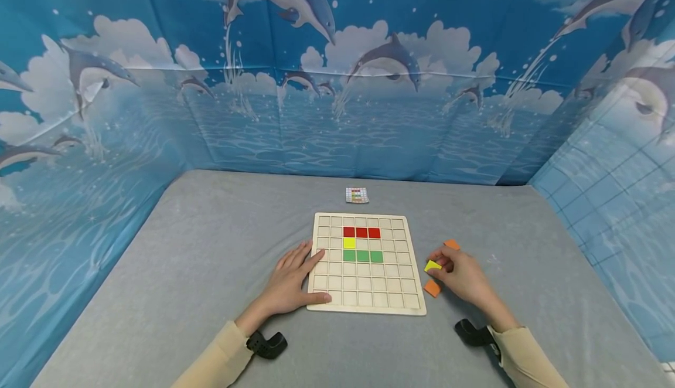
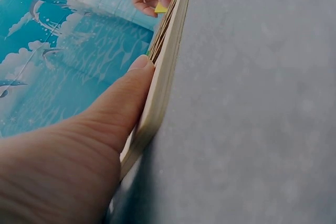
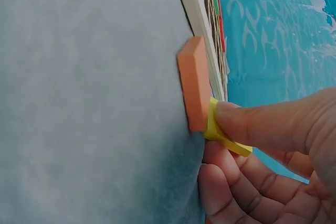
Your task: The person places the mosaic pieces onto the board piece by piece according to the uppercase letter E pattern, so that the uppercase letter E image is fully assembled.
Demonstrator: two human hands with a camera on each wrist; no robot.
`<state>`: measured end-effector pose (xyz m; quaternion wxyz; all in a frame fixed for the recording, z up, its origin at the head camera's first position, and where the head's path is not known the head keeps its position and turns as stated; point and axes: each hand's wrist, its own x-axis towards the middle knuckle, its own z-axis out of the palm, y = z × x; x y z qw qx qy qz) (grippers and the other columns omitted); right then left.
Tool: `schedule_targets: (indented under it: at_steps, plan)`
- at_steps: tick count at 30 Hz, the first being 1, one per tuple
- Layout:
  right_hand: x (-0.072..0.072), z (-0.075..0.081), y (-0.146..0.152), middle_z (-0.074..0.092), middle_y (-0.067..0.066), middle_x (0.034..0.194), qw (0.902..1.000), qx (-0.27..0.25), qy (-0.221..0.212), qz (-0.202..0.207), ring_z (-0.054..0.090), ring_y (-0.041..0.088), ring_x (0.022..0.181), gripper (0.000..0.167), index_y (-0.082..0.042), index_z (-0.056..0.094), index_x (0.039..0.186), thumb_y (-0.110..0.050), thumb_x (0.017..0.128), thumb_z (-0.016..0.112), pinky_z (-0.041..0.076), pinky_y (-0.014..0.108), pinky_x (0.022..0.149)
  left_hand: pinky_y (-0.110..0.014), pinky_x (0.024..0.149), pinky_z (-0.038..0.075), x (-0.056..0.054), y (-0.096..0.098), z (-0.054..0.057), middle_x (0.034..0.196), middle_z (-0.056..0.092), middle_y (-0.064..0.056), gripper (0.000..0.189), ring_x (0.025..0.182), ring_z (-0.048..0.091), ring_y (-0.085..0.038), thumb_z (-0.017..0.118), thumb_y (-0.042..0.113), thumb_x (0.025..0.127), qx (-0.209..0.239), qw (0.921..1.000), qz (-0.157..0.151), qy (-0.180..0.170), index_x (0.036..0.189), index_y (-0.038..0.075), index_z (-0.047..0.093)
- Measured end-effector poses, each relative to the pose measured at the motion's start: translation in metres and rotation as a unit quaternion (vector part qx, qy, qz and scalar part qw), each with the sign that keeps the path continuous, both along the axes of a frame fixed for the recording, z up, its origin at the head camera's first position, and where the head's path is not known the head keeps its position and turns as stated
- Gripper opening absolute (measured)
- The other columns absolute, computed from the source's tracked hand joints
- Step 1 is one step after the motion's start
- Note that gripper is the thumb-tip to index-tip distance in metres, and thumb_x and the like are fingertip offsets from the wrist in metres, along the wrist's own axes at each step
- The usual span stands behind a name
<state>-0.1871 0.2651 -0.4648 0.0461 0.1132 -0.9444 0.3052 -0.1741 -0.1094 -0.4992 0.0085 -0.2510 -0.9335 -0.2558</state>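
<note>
Two orange tiles (image 1: 432, 288) just right of the wooden grid board (image 1: 365, 306), seen whole only from the head view. Right hand (image 1: 464, 275) beside the board's right edge, fingertips pinching a thin, square yellow tile (image 1: 432, 266); up close, touching an orange tile. Left hand (image 1: 292, 282) flat, fingers straight, resting on the board's left edge.

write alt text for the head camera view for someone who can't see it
A person's right hand pinches a yellow square tile beside a wooden grid board, while the left hand rests flat on the board's left edge. The board holds three red, one yellow and three green tiles; two orange tiles lie on the grey table.
</note>
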Motion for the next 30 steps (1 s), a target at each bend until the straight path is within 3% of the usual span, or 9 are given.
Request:
schedule_targets:
  at_steps: [7,13,21,30]
  plan:
    - [0.001,0.000,-0.004,0.057,0.000,0.075,0.9988,-0.014,0.045,0.012,0.046,0.014,0.058,0.013,-0.006,0.066,0.097,-0.002,0.085,0.070,0.038,0.027,0.048,-0.050,0.109,0.009,0.002,0.002,-0.002,0.156,0.014,-0.011,0.093,0.143,0.008,-0.027,0.063,0.065,0.079,-0.003,1.0000,0.008,0.001,0.151,0.018,0.029]
    - [0.006,0.002,-0.017,0.064,0.005,0.090,0.9956,-0.020,0.088,0.024,0.055,0.013,0.067,0.016,-0.005,0.068,0.099,0.003,0.085,0.067,0.046,0.029,0.054,-0.049,0.109,0.009,0.004,0.003,-0.004,0.157,0.013,-0.010,0.093,0.143,0.006,-0.025,0.062,0.066,0.079,-0.005,0.9999,0.009,0.002,0.151,0.019,0.028]
    - [0.006,0.003,-0.051,0.059,-0.003,0.080,0.9936,-0.048,0.051,0.089,0.053,0.009,0.066,0.017,-0.006,0.067,0.097,0.004,0.083,0.069,0.046,0.026,0.058,-0.049,0.109,0.009,0.008,0.007,-0.006,0.157,0.013,-0.010,0.094,0.143,0.006,-0.025,0.062,0.066,0.078,-0.005,0.9999,0.014,0.004,0.151,0.018,0.028]
    - [0.004,0.001,-0.098,0.059,-0.004,0.079,0.9777,-0.063,0.053,0.193,0.055,0.007,0.067,0.015,-0.008,0.064,0.085,0.004,0.080,0.073,0.048,0.024,0.060,-0.049,0.110,0.009,0.010,0.008,-0.007,0.157,0.013,-0.010,0.093,0.143,0.006,-0.025,0.063,0.065,0.078,-0.010,0.9998,0.015,0.005,0.152,0.019,0.027]
